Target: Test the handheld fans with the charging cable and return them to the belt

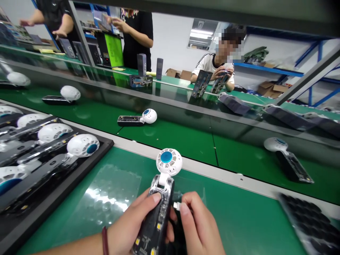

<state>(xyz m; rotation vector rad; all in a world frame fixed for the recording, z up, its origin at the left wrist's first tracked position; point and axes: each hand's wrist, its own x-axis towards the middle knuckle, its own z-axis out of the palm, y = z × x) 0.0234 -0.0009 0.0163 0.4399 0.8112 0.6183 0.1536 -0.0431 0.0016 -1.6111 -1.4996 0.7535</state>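
In the head view my left hand (pixel 130 223) wraps round the dark, see-through body of a handheld fan (pixel 159 212), its thumb lying on the front. The fan's round white head with a blue centre points away from me. Yellow parts and a circuit board show inside the body. Close to the fan's right side, my right hand (pixel 199 223) pinches a small white cable plug (pixel 176 205) between thumb and forefinger. The plug's metal tip points at the fan's side; whether it touches is unclear. My left fingertips curl round behind the body.
A black tray (pixel 106 147) of several similar fans stands at left. Beyond the pale rail (pixel 207 170), more fans lie on a green belt (pixel 180 141). A black bumpy sheet (pixel 310 223) lies at right. Several people work across the line among grey boxes (pixel 159 69).
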